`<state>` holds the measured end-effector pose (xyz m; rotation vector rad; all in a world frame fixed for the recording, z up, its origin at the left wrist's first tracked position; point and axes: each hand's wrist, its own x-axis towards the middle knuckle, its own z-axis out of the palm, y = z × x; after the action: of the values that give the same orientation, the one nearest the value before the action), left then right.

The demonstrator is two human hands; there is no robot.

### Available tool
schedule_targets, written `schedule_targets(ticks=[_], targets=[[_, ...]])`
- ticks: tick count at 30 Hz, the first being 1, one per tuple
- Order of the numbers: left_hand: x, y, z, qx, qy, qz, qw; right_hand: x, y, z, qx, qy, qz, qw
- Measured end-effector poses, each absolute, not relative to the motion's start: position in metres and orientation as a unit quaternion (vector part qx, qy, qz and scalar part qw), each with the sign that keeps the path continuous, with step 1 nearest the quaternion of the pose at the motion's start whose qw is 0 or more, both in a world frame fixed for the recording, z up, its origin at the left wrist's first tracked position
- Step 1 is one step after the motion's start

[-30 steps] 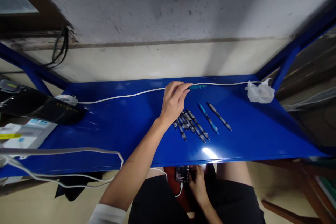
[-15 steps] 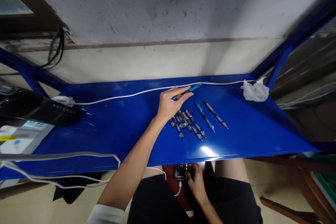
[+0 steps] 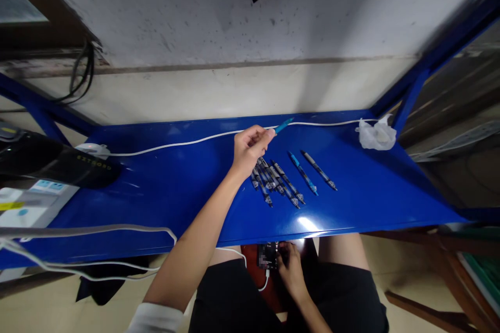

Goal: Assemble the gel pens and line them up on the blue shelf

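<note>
Teal slim plastic pen (image 3: 283, 125) juts rightward from the left hand (image 3: 250, 148), pinched by thumb and fingers at one end, seemingly to leave the other free. It's over the far part of the glossy blue surface (image 3: 156, 192); its shaft is mostly hidden. Dark clear-barrelled pens (image 3: 288, 181) lie bunched nearer; a light-blue pen (image 3: 303, 173) and a grey-and-black pen (image 3: 319, 169) lie right, perhaps kept separate. Below the near edge, the right hand (image 3: 292, 268) touches a black rectangular phone (image 3: 267, 255); I can't tell whether it's grasping.
</note>
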<state>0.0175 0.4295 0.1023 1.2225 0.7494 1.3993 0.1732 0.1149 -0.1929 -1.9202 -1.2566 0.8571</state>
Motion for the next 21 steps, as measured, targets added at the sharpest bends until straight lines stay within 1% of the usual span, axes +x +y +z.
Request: schedule_targets(ticks=[4, 8, 21], targets=[[0.014, 0.437, 0.104, 0.433, 0.292, 0.61, 0.597, 0.174, 0.113, -0.195, -0.729, -0.479, 0.349, 0.342], [0.01, 0.44, 0.108, 0.394, 0.278, 0.619, 0.62, 0.173, 0.111, -0.197, -0.727, -0.483, 0.346, 0.345], [0.008, 0.439, 0.11, 0.387, 0.272, 0.611, 0.635, 0.18, 0.109, -0.213, -0.717, -0.502, 0.355, 0.329]])
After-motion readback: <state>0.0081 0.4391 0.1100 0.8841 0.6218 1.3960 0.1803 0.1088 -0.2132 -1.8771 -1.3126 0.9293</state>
